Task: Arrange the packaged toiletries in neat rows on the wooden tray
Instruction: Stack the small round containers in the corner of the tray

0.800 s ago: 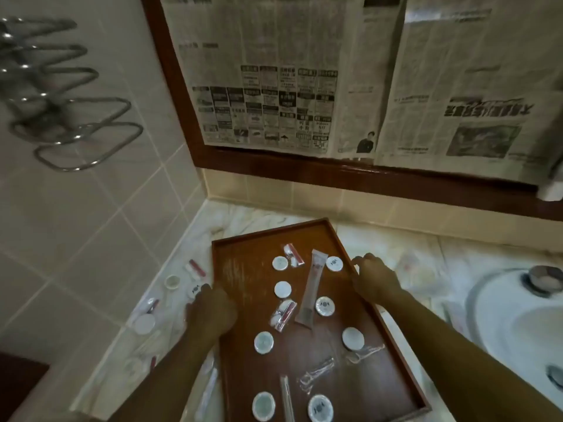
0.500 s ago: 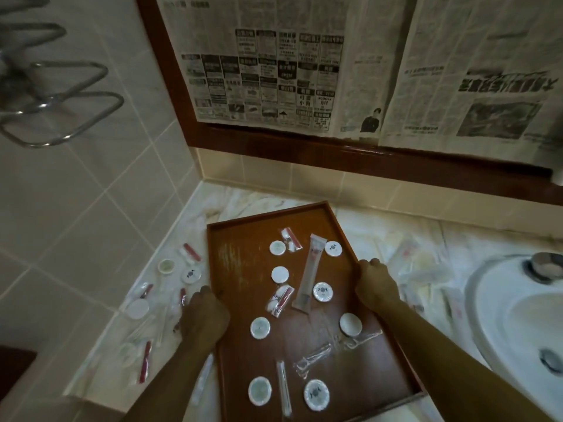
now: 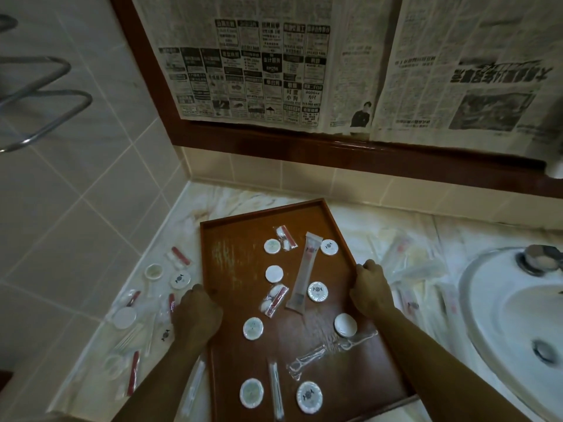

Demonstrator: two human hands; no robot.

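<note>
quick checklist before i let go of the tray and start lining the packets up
1. Both hands hold the wooden tray: left hand on its left rim, right hand on its right rim. ok.
2. Tray lies fully on the marble counter: its near right corner looks close to the counter's edge. cannot tell.
3. Tray is square to the wall: it sits skewed. not ok.
4. Packets on the tray are in rows: the round packets, such as one at the middle, and the long sachet lie scattered. not ok.
5. All toiletries are on the tray: several lie on the counter to its left, such as a round packet. not ok.
</note>
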